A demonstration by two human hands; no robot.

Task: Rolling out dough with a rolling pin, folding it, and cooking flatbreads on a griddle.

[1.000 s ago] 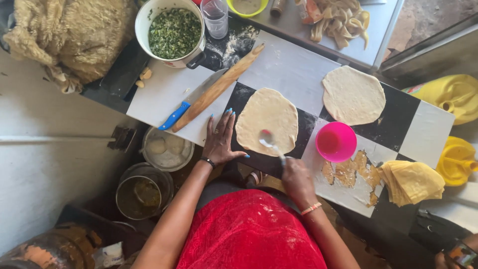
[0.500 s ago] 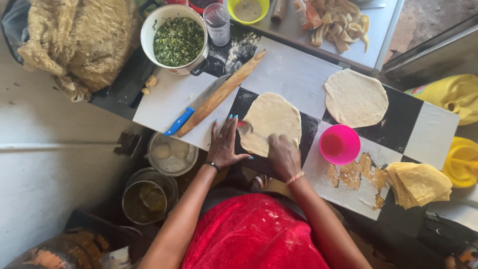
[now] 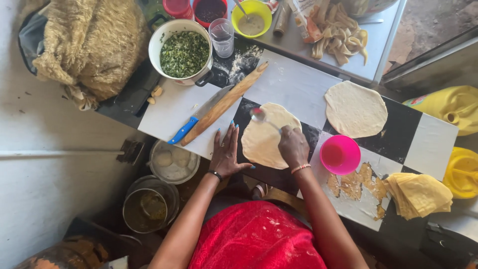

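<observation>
Head view: left hand lay flat, pinning the dough round — right hand gripped a spoon, spreading across it.

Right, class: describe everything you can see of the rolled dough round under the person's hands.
The dough round is a pale cream, thin, flat disc, slightly uneven at the edge, looking soft and floury. It lies flat on the black-and-white board, mostly over a black square. The left hand rests with spread fingers at its left edge. The right hand lies on its right side, holding a spoon whose bowl sits on the upper part of the dough.
</observation>
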